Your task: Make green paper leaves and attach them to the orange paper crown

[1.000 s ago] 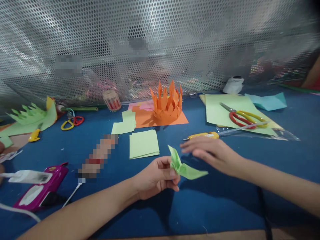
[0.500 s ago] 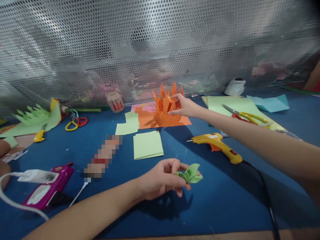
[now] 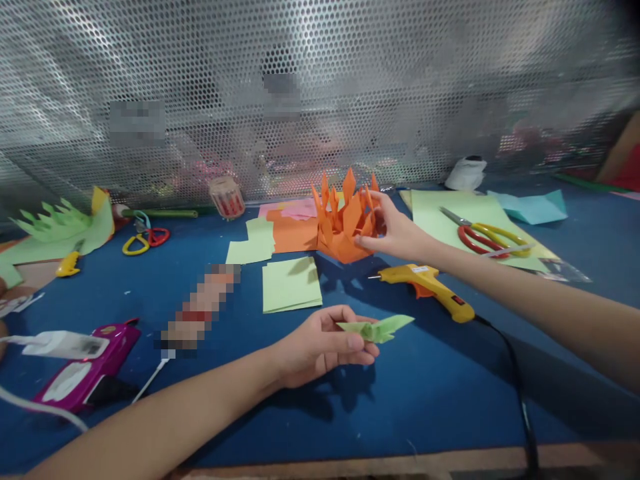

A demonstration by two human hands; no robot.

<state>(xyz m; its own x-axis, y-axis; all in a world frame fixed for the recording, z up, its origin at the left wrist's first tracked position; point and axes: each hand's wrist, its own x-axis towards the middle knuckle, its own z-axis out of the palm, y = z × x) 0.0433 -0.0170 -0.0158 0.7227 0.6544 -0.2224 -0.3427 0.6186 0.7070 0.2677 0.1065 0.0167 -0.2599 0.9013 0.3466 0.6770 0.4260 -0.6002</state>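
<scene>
My left hand (image 3: pixel 317 347) pinches a folded light-green paper piece (image 3: pixel 377 328) just above the blue table (image 3: pixel 450 393), near the front middle. My right hand (image 3: pixel 393 230) grips the orange spiky paper crown (image 3: pixel 345 223) by its right side and holds it tilted, lifted off the orange sheet (image 3: pixel 293 235). A yellow glue gun (image 3: pixel 430 287) lies on the table just below my right forearm, its black cord running to the front edge.
A stack of light-green squares (image 3: pixel 291 285) lies between my hands, with more squares (image 3: pixel 253 243) behind it. Red-and-yellow scissors (image 3: pixel 493 239) rest on a green sheet (image 3: pixel 450 220) at right. Small scissors (image 3: pixel 143 239) and a green cut-out (image 3: pixel 60 230) lie at left, a pink device (image 3: pixel 85 370) at front left. Perforated metal screen (image 3: pixel 320 87) closes the back.
My right hand reached from beside the green piece to the orange crown, took hold of it and lifted it nearer. The glue gun now lies uncovered. My left hand turned the green piece flatter.
</scene>
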